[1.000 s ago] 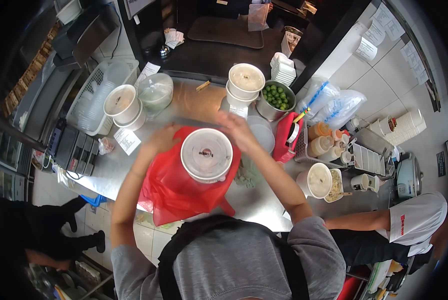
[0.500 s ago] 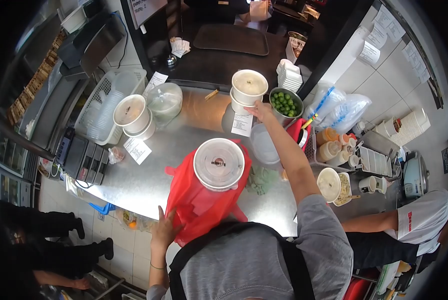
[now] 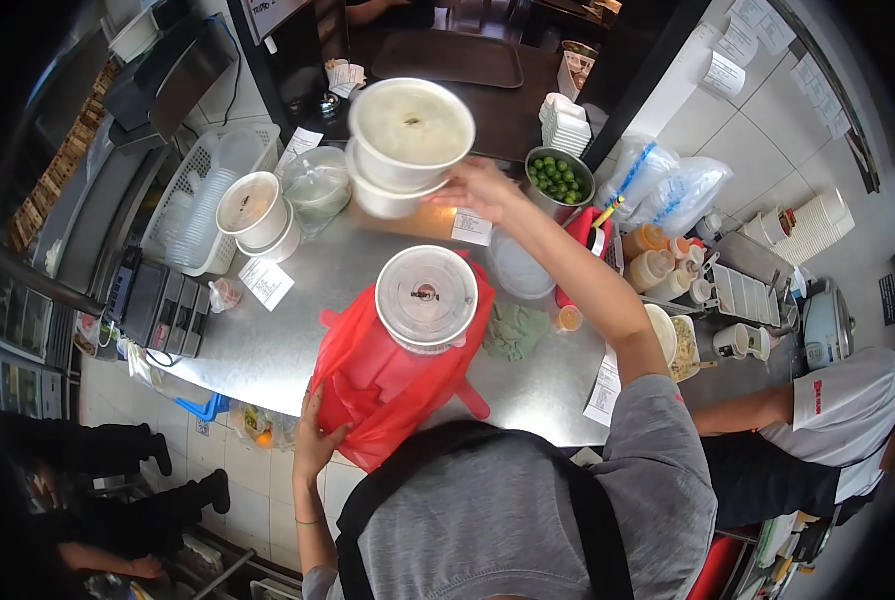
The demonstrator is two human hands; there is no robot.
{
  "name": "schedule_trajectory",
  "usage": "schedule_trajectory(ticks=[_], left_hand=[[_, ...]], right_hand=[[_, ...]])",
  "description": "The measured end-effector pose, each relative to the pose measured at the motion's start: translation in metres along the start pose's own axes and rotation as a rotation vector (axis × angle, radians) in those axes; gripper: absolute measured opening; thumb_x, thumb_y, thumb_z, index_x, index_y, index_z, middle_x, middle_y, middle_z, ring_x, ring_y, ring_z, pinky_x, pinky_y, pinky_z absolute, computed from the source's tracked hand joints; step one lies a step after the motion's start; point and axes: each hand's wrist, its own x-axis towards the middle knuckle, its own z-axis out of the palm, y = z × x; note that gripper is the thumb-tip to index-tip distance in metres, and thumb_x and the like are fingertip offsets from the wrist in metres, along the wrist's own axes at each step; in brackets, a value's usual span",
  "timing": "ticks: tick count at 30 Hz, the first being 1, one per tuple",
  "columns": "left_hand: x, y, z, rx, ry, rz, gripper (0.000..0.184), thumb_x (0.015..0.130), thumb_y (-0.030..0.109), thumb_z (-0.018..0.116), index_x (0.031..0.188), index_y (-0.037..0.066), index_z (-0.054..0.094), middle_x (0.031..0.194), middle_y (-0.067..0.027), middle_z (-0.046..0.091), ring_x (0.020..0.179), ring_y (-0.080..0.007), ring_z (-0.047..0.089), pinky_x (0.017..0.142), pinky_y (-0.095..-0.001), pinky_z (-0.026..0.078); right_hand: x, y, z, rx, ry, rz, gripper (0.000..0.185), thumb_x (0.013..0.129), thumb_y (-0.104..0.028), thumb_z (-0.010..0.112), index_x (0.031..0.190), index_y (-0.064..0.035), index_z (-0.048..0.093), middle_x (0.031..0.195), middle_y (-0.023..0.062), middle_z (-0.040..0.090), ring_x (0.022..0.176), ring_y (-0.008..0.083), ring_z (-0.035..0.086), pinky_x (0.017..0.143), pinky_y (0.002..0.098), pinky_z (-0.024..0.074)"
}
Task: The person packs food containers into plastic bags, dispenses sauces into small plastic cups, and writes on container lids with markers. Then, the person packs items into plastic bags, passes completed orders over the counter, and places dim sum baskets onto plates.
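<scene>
From where I stand, the person's right hand is in the upper middle of the frame, its fingers closed on the right side of a stack of two white tubs. They meet the lower tub just under the rim of the upper tub, which sits on top with its lid on; both tubs lie to the left of the fingertips.

The left hand is down at lower left of centre, against the left edge of a red plastic bag. Its thumb and fingers are spread apart, and I can't tell whether they pinch the plastic. The bag lies to their right on the metal tabletop, and a lidded tub stands upright at its upper end, apart from both hands.

Below the right wrist there's a printed slip, with a pot of limes to the right. A green cloth lies crumpled in the middle, just right of the bag, a small sauce cup near it.
</scene>
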Motion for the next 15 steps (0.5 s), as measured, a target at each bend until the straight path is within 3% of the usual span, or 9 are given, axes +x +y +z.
schedule_trajectory(ticks=[5, 7, 10, 12, 15], left_hand=[[0.001, -0.008, -0.001, 0.047, -0.005, -0.012, 0.079, 0.063, 0.002, 0.074, 0.131, -0.002, 0.035, 0.138, -0.0189, 0.03, 0.127, -0.0281, 0.032, 0.104, -0.0355, 0.032], [0.001, -0.006, -0.004, 0.017, 0.019, 0.049, 0.074, 0.063, 0.002, 0.074, 0.128, -0.003, 0.039, 0.132, -0.0186, 0.039, 0.122, -0.0271, 0.039, 0.099, -0.0344, 0.036], [0.004, -0.023, -0.013, -0.141, -0.032, -0.036, 0.063, 0.063, 0.0, 0.073, 0.121, -0.003, 0.047, 0.117, -0.0167, 0.052, 0.11, -0.0252, 0.05, 0.09, -0.0329, 0.042], [0.004, -0.015, -0.017, -0.206, -0.052, -0.105, 0.046, 0.066, -0.001, 0.069, 0.11, -0.003, 0.055, 0.1, -0.0137, 0.063, 0.095, -0.0226, 0.06, 0.08, -0.0304, 0.046], [0.005, -0.004, -0.022, 0.042, -0.104, -0.038, 0.044, 0.069, 0.002, 0.065, 0.111, -0.003, 0.054, 0.106, -0.0154, 0.061, 0.098, -0.0258, 0.058, 0.083, -0.031, 0.045]], right_hand=[[-0.063, 0.03, 0.071, 0.093, -0.274, 0.214, 0.033, 0.09, -0.009, 0.046, 0.117, 0.0096, 0.041, 0.101, 0.027, 0.059, 0.083, 0.0361, 0.064, 0.068, 0.0374, 0.0583], [-0.085, 0.056, 0.084, 0.133, -0.43, 0.254, 0.034, 0.092, -0.012, 0.045, 0.118, 0.0092, 0.04, 0.101, 0.0243, 0.06, 0.082, 0.0325, 0.065, 0.068, 0.0367, 0.0585], [-0.123, 0.085, 0.102, 0.053, -0.373, 0.351, 0.035, 0.092, -0.015, 0.047, 0.117, 0.0069, 0.042, 0.099, 0.0197, 0.061, 0.08, 0.0272, 0.066, 0.067, 0.0357, 0.0581], [-0.143, 0.112, 0.103, 0.054, -0.311, 0.367, 0.028, 0.09, -0.018, 0.051, 0.105, 0.0042, 0.046, 0.086, 0.0163, 0.062, 0.07, 0.0251, 0.066, 0.062, 0.0341, 0.0578], [-0.167, 0.153, 0.096, -0.006, -0.231, 0.366, 0.022, 0.09, -0.019, 0.052, 0.094, 0.0017, 0.047, 0.078, 0.0145, 0.061, 0.063, 0.0241, 0.066, 0.057, 0.032, 0.0571]])
